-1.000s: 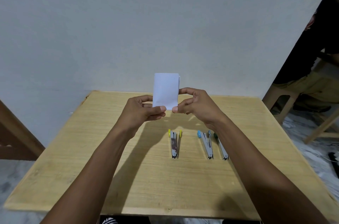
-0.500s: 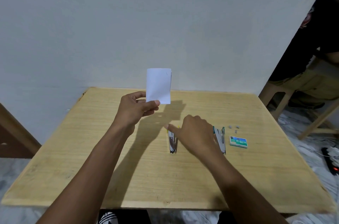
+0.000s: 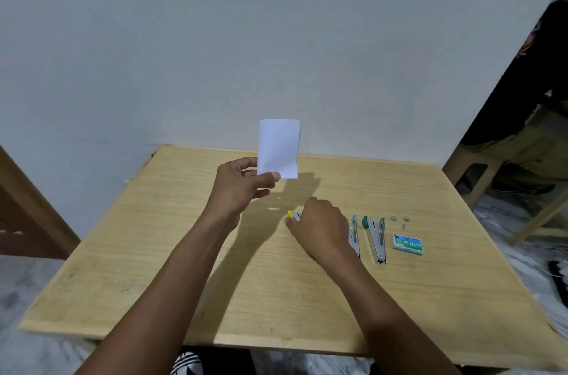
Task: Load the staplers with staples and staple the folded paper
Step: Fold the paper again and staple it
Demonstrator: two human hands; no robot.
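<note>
My left hand [image 3: 238, 187] pinches the bottom left corner of a white folded paper [image 3: 278, 147] and holds it upright above the wooden table [image 3: 184, 251]. My right hand [image 3: 319, 227] is down on the table, its fingers curled over the yellow stapler [image 3: 292, 215]; only the stapler's yellow end shows past the knuckles. Just right of that hand lie a blue stapler [image 3: 354, 233] and a green stapler [image 3: 376, 236], both swung open.
A small green staple box [image 3: 408, 243] lies right of the staplers, with a few loose staple strips [image 3: 399, 219] behind it. A person in dark clothes [image 3: 528, 98] sits on a wooden stool [image 3: 470, 171] at the right. A pale wall stands behind the table.
My right hand let go of the paper, dropped to the table and closed over the yellow stapler. My left hand keeps the paper raised alone.
</note>
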